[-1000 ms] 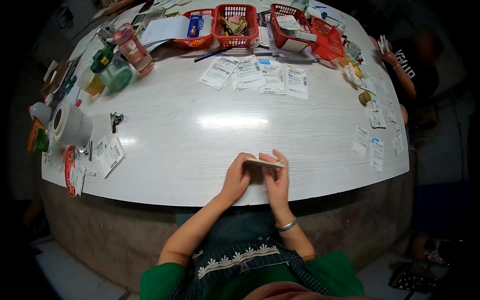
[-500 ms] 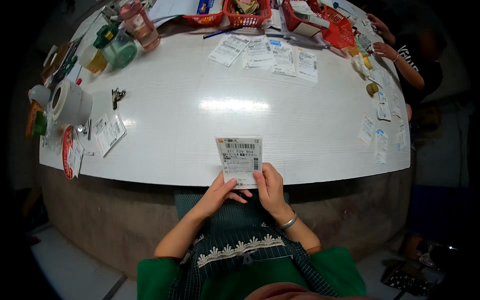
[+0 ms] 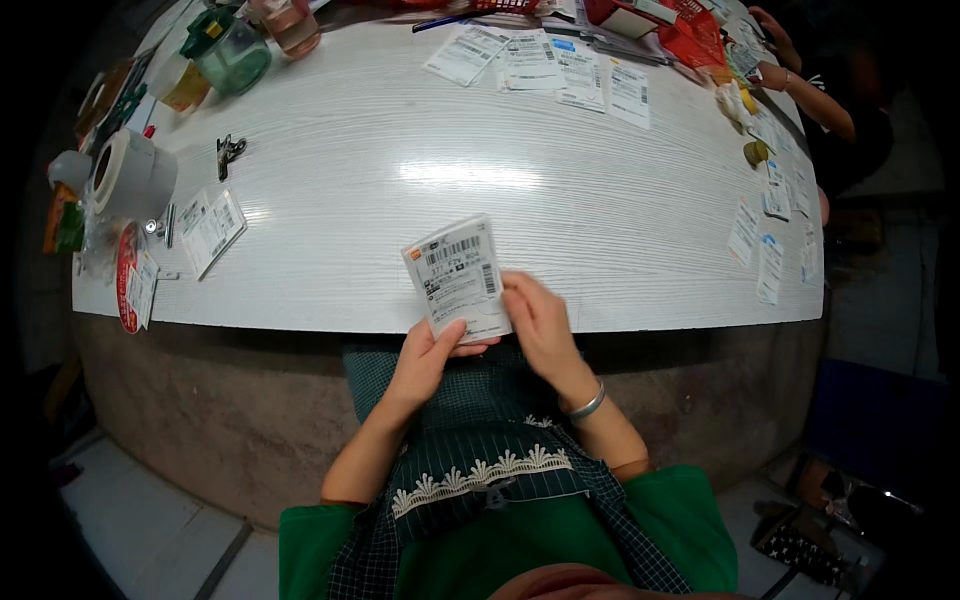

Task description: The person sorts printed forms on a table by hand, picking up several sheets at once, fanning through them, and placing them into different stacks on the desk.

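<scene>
A small stack of white printed labels (image 3: 458,275) is held over the table's front edge, its top leaning to the left. My left hand (image 3: 422,365) grips the stack's lower left corner, thumb on the front and fingers underneath. At its right edge is my right hand (image 3: 540,325), with fingers bent and pressed against the side. What the right fingertips pinch behind the stack is partly hidden. A silver bangle (image 3: 588,402) circles my right wrist.
Overlapping label stacks (image 3: 530,62) lie at the far side, with another pile (image 3: 212,230) at left. A metal clip (image 3: 229,155), a white roll (image 3: 130,175) and a green-lidded jar (image 3: 228,60) stand leftward. A co-worker's hand (image 3: 770,75) works among labels at far right.
The label stack has tilted leftward and moved farther over the table. My right hand has slid from its lower front up to its right edge. The view has shifted slightly, raising the table's things.
</scene>
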Demonstrator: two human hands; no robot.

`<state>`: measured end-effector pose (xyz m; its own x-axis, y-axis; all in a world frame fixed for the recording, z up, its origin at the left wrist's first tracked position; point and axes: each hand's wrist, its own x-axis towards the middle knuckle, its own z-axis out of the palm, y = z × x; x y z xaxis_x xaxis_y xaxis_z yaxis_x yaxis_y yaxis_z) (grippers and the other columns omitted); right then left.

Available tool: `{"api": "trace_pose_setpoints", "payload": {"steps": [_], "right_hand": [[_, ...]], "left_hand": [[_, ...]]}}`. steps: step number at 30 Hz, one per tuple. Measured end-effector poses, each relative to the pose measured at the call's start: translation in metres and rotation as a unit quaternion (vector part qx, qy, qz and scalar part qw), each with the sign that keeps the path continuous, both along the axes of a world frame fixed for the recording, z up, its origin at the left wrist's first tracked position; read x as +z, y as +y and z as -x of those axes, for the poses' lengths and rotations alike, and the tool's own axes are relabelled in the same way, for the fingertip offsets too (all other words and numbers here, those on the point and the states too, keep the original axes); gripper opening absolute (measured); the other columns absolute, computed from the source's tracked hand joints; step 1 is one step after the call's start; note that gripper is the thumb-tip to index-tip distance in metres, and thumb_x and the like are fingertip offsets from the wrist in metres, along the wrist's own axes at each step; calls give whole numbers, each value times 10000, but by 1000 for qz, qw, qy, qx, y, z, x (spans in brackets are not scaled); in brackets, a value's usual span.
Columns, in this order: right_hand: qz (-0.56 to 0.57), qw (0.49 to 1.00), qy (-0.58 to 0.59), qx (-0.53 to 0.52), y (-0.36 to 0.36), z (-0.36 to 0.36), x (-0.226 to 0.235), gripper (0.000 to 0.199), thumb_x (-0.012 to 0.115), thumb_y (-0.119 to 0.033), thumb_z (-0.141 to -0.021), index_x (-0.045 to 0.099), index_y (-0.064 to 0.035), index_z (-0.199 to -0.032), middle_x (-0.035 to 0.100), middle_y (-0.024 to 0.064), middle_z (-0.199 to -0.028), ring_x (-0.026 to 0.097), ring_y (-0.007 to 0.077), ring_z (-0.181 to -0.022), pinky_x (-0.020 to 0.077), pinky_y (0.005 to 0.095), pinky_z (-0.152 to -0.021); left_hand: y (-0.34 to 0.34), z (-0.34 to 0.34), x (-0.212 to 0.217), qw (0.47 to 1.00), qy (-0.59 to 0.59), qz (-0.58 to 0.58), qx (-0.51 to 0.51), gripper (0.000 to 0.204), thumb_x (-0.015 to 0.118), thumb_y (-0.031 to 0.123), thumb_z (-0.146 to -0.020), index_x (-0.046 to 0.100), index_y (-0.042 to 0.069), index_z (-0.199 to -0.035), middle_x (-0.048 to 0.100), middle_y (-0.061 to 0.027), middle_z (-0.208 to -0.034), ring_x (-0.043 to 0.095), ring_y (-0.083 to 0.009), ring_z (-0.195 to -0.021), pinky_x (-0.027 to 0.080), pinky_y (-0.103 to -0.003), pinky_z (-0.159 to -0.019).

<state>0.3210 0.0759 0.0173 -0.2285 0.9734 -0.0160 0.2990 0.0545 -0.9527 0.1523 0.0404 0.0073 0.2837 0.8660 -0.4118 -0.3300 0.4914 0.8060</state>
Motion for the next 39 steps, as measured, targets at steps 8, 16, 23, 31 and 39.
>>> {"api": "trace_pose_setpoints", "payload": {"steps": [8,16,23,31,39], "right_hand": [[-283,887,-339,-135,178,-36,-37,420,551,-236,-856,501,33,-1175,501,165,-1240,511,294,-1015,414,380,-859],[-328,841,-411,-123,213,2,-55,520,600,-321,-815,490,30,-1182,469,166,-1275,453,283,-1085,362,394,-904],[-311,856,-395,-119,213,-2,-54,515,593,-332,-821,494,23,-1180,469,152,-1284,444,273,-1101,354,384,-912],[-299,865,-381,-131,213,-3,-54,505,592,-311,-822,498,12,-1200,479,140,-1281,439,267,-1118,336,383,-934],[-44,967,235,-83,131,-28,18,424,535,-286,-882,496,-17,-1206,547,94,-1117,520,188,-967,419,329,-880]], "left_hand": [[7,0,12,999,11,-36,35,357,400,148,-949,426,-131,-1170,582,-226,-1063,633,-268,-899,538,-286,-752],[5,-5,11,997,35,-19,66,343,398,126,-940,421,-136,-1161,585,-235,-1044,640,-289,-873,552,-302,-727],[17,-17,14,999,29,-8,30,349,403,138,-945,429,-131,-1165,581,-230,-1059,635,-277,-897,544,-297,-751],[16,-14,22,998,55,-1,37,352,415,132,-942,423,-140,-1165,591,-228,-1035,643,-250,-870,546,-278,-728],[10,2,14,993,28,-1,112,325,478,87,-907,431,-134,-1141,601,-214,-1000,651,-227,-815,566,-252,-659]]}}
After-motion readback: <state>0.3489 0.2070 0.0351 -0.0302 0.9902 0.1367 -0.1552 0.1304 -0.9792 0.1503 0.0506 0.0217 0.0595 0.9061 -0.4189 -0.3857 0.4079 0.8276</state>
